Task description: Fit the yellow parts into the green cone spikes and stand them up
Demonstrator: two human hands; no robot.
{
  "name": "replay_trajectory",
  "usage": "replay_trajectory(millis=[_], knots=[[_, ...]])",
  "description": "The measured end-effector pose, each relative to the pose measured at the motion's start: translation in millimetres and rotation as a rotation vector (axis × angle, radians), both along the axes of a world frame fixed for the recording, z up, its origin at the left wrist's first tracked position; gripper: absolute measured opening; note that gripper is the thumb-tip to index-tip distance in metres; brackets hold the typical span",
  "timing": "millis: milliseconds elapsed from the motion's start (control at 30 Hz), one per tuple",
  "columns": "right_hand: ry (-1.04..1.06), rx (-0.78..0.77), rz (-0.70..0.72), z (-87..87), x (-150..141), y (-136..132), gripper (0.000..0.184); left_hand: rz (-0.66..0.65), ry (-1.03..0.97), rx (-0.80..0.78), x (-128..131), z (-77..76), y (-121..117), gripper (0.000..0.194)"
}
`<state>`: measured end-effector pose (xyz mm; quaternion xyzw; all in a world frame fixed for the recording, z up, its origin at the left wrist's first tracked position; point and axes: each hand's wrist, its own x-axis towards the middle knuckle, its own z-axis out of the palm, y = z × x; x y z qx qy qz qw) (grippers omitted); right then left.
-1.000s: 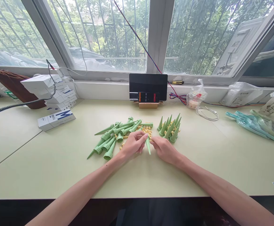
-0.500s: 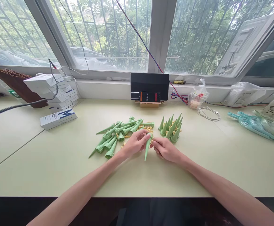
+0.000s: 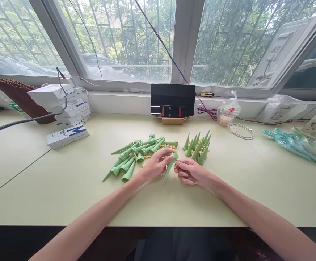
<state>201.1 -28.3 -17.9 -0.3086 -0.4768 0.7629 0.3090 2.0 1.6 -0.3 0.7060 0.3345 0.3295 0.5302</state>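
Observation:
My left hand (image 3: pixel 158 163) is closed on a green plastic spike (image 3: pixel 169 169), its tip slanting down toward me. Close by on the right, my right hand (image 3: pixel 192 172) pinches a small yellow piece (image 3: pixel 176 165) beside the spike's wide end; whether the two touch I cannot tell. To the left lies a loose heap of green spikes (image 3: pixel 127 164) with ribbed caps. Small yellow pieces (image 3: pixel 168 146) are scattered behind my left hand, partly hidden by it. Behind my right hand several green spikes (image 3: pixel 197 148) stand upright in a group, with yellow bits among them.
A phone (image 3: pixel 173 111) showing a timer leans on a dark screen (image 3: pixel 172 95) at the back. White boxes (image 3: pixel 68 136) are at the left. A white cable (image 3: pixel 240 131), a plastic bag (image 3: pixel 228 110) and wrapped teal items (image 3: pixel 290 143) lie at the right.
The held spike has tilted, its tip swinging left and its wide end turning toward my right hand. My right hand's fingers have shifted slightly around the yellow piece.

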Motion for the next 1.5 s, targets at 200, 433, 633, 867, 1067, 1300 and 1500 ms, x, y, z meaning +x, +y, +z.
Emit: replay_trajectory(millis=[200, 433, 633, 867, 1067, 1300, 1500], knots=[[0.106, -0.152, 0.039, 1.2, 3, 2, 0.034, 0.003, -0.014, 0.029, 1, 0.5, -1, 0.036], [0.117, -0.132, -0.003, 3.0, 2, 3, 0.034, 0.021, -0.034, 0.044, 4, 0.9, -2, 0.037], [-0.112, 0.095, -0.18, 5.8, -5, 2, 0.041, 0.085, -0.096, 0.009, 8, 0.9, -1, 0.039], [-0.496, 0.738, -0.404, 3.6, -8, -5, 0.028, 0.141, -0.155, -0.062, 9, 0.4, 0, 0.036], [-0.678, 0.997, -0.44, -1.4, -5, -1, 0.027, 0.153, -0.123, -0.093, 11, 2.0, -3, 0.034], [-0.686, 1.072, -0.431, -4.9, -4, -1, 0.036, 0.095, -0.071, -0.079, 9, -1.3, -3, 0.034], [-0.551, 0.829, -0.449, 0.6, -8, -5, 0.046, 0.065, -0.04, -0.033, 7, -5.7, -4, 0.036]])
